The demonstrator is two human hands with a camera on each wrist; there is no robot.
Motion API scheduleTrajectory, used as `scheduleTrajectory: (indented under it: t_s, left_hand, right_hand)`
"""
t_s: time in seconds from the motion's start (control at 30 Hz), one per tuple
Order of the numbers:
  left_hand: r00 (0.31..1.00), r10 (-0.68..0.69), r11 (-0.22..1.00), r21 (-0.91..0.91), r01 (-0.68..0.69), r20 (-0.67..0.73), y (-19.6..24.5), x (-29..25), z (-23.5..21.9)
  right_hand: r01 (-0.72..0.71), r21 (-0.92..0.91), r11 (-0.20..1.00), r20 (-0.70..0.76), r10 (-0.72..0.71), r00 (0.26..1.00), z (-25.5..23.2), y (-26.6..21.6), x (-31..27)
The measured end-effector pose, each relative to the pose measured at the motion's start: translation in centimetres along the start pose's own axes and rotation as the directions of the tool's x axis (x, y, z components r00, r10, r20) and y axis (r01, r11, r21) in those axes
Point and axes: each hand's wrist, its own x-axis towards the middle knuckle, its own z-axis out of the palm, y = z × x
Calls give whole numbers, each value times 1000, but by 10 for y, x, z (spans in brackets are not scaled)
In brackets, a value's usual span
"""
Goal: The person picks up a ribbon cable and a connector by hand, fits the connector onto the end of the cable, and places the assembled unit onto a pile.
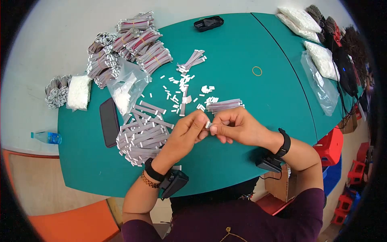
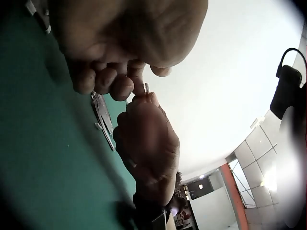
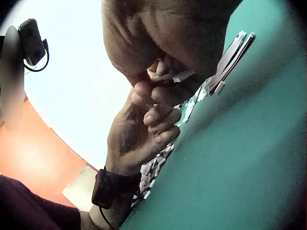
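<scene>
Over the green table [image 1: 225,169], both hands meet at a short grey ribbon cable with a white connector end [image 1: 208,125]. My left hand [image 1: 179,135] pinches it between thumb and fingers from the left. From the right, the thumb and forefinger of my right hand [image 1: 244,128] pinch it too; most of the cable is hidden by fingers. A white connector [image 3: 183,75] pokes out beneath the right palm in the right wrist view. Just beyond the hands lies a neat row of ribbon cables [image 1: 224,105]. Left of the left wrist spreads a loose heap of similar cables [image 1: 141,137].
Small white pieces [image 1: 176,98] lie scattered past the hands. Behind them are banded cable bundles [image 1: 139,42], an open plastic bag [image 1: 131,78] and a black phone [image 1: 109,123]. A rubber band [image 1: 256,71] and a black pouch [image 1: 208,23] sit farther off.
</scene>
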Motion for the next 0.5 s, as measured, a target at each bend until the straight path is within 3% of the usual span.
scheduleTrajectory:
  t_s: [0.17,0.27,0.37,0.5]
  left_hand:
    - [995,86,976,198,-93,45,-4,1,-2]
    - [999,43,990,138,-40,-14,-3,1,-9]
    - [990,136,949,293,-116,-49,0,-1,-12]
    - [977,196,941,297,-163,-85,0,-1,-8]
  right_hand:
    - [7,-57,998,19,-5,1000,1,2,1]
    - [4,-102,995,43,1,999,0,2,1]
    - [-10,-89,996,82,18,996,-2,-3,0]
    - [-22,-79,997,84,29,996,-3,-5,-1]
